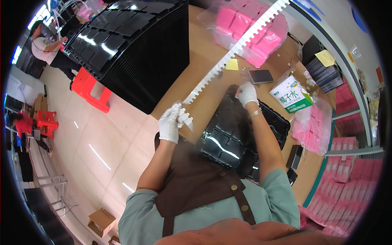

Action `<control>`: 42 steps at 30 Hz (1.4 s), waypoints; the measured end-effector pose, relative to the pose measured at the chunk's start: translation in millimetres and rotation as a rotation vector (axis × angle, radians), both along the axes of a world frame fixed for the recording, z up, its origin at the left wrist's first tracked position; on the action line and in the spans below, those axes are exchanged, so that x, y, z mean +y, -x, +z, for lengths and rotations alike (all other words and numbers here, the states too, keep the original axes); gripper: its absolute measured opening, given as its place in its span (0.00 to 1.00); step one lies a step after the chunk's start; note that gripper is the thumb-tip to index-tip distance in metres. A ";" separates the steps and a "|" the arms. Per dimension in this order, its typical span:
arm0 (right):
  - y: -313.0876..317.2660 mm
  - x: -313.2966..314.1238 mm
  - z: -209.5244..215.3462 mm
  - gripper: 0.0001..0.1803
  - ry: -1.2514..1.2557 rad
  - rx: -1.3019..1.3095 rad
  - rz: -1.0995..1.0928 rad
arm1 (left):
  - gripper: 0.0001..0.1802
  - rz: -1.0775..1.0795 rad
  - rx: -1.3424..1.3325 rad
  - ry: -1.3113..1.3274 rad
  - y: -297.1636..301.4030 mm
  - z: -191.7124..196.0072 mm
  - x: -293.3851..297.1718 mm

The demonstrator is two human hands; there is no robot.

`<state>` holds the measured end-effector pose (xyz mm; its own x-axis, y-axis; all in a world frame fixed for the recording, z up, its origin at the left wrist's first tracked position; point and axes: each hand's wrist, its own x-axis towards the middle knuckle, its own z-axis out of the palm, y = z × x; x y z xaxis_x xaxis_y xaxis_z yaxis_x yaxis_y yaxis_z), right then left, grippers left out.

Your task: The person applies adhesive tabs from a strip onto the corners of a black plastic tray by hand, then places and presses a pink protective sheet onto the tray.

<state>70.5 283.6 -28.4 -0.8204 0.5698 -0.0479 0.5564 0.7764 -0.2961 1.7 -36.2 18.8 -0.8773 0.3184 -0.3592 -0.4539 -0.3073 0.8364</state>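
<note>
My left hand [169, 124], in a white glove, is closed around the lower end of a long white toothed strip [230, 55]. The strip slants up to the far right, and its short end hangs beside my fingers. My right hand [247, 94], also gloved, is over the far edge of a glossy black molded plastic tray [228, 134] on the table in front of me. Its fingers are curled in, and what they may hold is hidden.
A tall stack of black trays [134, 57] stands at the left on the brown table [200, 77]. Bagged pink pieces [255, 32], a phone [261, 76], yellow notes [232, 64] and a printed carton [290, 93] lie beyond. A red stool [90, 90] and two people are at far left.
</note>
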 end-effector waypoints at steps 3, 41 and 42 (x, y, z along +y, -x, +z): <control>-3.2 -3.4 4.2 0.38 -0.037 0.079 -0.169 | 0.11 -0.105 0.104 0.139 -6.7 4.5 2.9; -86.4 -186.8 26.6 0.13 0.972 0.466 -0.069 | 0.10 -0.177 0.121 0.099 -50.1 -14.8 -4.3; -83.3 -187.7 34.5 0.12 1.077 0.550 -0.030 | 0.10 -0.196 0.098 0.104 -54.5 -9.2 -2.7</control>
